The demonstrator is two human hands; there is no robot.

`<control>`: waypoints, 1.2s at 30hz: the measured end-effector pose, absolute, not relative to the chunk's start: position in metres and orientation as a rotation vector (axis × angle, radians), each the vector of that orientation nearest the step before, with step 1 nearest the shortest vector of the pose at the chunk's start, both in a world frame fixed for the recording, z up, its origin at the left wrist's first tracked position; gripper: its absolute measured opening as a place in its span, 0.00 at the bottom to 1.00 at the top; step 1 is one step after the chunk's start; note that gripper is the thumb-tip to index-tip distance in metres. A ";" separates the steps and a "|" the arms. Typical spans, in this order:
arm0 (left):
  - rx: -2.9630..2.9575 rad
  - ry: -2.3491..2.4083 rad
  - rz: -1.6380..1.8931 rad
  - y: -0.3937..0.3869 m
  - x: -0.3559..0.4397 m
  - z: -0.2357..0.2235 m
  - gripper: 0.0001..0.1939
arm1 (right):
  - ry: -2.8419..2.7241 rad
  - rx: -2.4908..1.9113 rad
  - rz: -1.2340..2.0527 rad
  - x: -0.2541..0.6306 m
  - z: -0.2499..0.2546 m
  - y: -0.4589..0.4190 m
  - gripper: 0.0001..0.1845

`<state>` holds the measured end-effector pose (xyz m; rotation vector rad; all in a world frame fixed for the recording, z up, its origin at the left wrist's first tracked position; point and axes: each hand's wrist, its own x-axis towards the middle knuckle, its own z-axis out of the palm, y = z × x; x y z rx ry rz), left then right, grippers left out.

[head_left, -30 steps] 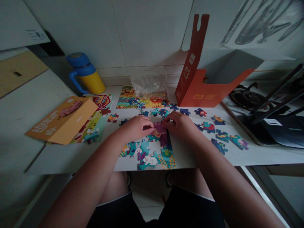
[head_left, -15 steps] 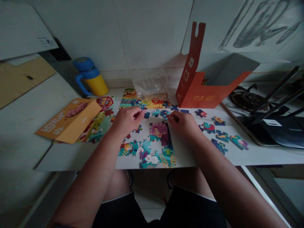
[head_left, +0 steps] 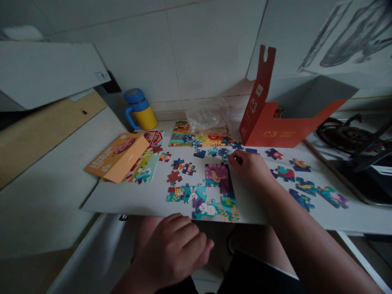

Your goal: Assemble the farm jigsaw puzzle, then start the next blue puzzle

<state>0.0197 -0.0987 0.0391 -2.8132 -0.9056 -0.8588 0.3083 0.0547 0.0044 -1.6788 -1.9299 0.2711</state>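
Note:
My right hand (head_left: 248,163) rests on the white table with its fingers pinched together. Its fingertips are at a small blue-teal puzzle piece (head_left: 224,153) in a loose row of pieces. Just below that hand lies a partly joined jigsaw puzzle (head_left: 214,206) with white rabbits, a purple panel with a bird, and orange plants. Closed into a loose fist, my left hand (head_left: 179,249) hangs in front of the table's near edge, off the tabletop; nothing shows in it. Several loose puzzle pieces (head_left: 174,177) lie left of the joined part, and more loose pieces (head_left: 285,173) lie to the right.
An orange-red box (head_left: 275,132) stands open at the back right, beside a black device (head_left: 373,175). Crumpled clear plastic (head_left: 208,118) lies over a colourful picture sheet (head_left: 179,132). At left are a yellow-orange folder (head_left: 119,157) and a blue-yellow flask (head_left: 141,110).
My left hand has drawn back from the puzzle pieces to below the table's near edge. My right hand stays by the same pieces. The view has turned to the left.

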 end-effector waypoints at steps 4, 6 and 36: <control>-2.660 -1.089 -0.841 -0.088 -0.019 0.015 0.08 | -1.939 -1.682 0.261 0.309 0.003 0.055 0.20; -2.593 -1.114 -0.821 -0.081 -0.038 0.009 0.10 | -1.954 -1.677 0.262 0.308 0.003 0.055 0.19; -2.365 -1.378 -0.761 -0.040 -0.071 -0.022 0.17 | -1.826 -1.986 0.020 0.304 -0.024 0.078 0.23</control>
